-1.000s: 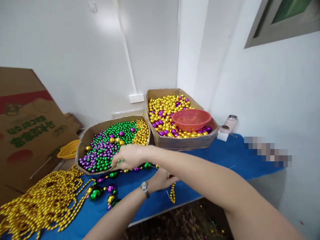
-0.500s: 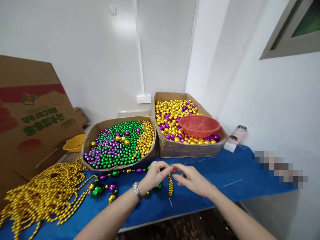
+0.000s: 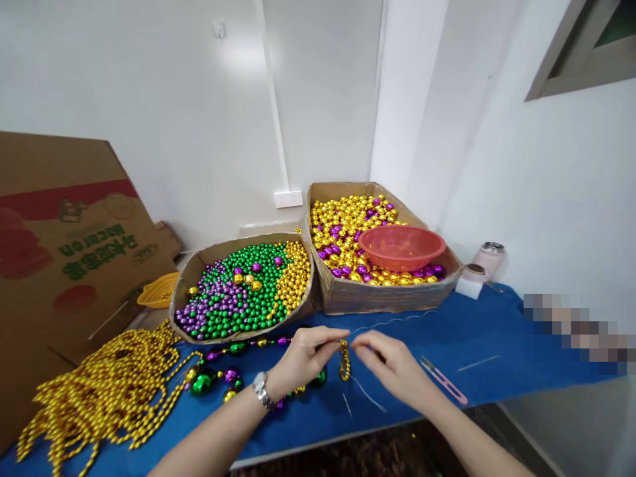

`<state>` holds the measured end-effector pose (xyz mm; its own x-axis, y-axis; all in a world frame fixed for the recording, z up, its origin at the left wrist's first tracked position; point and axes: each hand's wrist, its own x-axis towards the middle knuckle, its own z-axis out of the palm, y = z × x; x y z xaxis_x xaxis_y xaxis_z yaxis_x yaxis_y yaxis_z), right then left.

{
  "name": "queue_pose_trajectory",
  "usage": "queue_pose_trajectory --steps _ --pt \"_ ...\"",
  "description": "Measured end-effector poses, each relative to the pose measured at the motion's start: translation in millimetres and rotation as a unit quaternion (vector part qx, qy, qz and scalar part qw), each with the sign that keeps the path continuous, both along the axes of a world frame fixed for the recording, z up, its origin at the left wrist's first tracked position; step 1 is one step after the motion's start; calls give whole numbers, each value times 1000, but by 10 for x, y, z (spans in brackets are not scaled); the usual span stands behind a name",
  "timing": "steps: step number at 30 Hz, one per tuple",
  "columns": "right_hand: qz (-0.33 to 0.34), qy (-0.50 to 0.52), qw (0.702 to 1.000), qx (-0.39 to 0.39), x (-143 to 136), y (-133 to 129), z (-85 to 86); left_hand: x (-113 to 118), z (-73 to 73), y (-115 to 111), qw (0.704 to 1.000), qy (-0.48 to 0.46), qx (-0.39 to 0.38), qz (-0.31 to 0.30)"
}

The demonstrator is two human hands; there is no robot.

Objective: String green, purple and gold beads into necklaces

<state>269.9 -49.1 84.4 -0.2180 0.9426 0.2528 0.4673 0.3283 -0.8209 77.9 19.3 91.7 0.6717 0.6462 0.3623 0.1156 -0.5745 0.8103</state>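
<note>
My left hand (image 3: 311, 354), with a metal watch on the wrist, is closed with thumb and fingers together. From its fingertips hangs a short strand of gold beads (image 3: 344, 363), folded into a loop. Just to the right, my right hand (image 3: 385, 364) has its fingers curled in to a pinch; what they hold is too small to make out. A thin white thread (image 3: 368, 394) trails over the blue cloth below both hands. Behind and under my left hand lies a garland of green, purple and gold beads (image 3: 237, 348), partly hidden.
Two cardboard boxes of loose beads (image 3: 243, 339) (image 3: 382, 301) stand behind, the right one bearing a red basket (image 3: 402, 248). Gold bead strands (image 3: 114, 391) pile up left. Pink-handled snips (image 3: 444, 381), a needle-like stick (image 3: 346, 405), a thread spool (image 3: 471, 281) and a pinkish flask (image 3: 489, 262) are also there.
My hands have drawn slightly apart, opening a gap at the fingertips. The gold strand has curled into a loop, and the snips and white thread now show. The view has shifted slightly.
</note>
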Motion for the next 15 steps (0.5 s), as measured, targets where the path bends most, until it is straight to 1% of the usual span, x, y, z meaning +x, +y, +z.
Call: queue_pose_trajectory --steps 2,3,4,6,9,11,13,15 --pt "-1 45 999 -29 22 111 -51 -15 64 -38 990 27 139 -17" --pt "15 62 997 -46 17 164 -89 -19 85 -44 980 35 196 -26" --pt "39 72 995 -63 1 208 -136 -21 100 -41 969 38 243 -32" --pt "91 82 988 -93 -53 261 -246 -23 108 -20 949 40 312 -37" --pt "149 75 979 -117 -138 267 -381 -25 96 15 929 47 366 -40" --pt "163 59 978 -114 -160 254 -402 -31 87 23 920 59 385 -50" --pt "147 38 984 -93 -138 249 -351 -43 77 20 912 72 399 -56" --pt "102 12 993 -54 -77 250 -251 -54 61 8 905 92 412 -47"
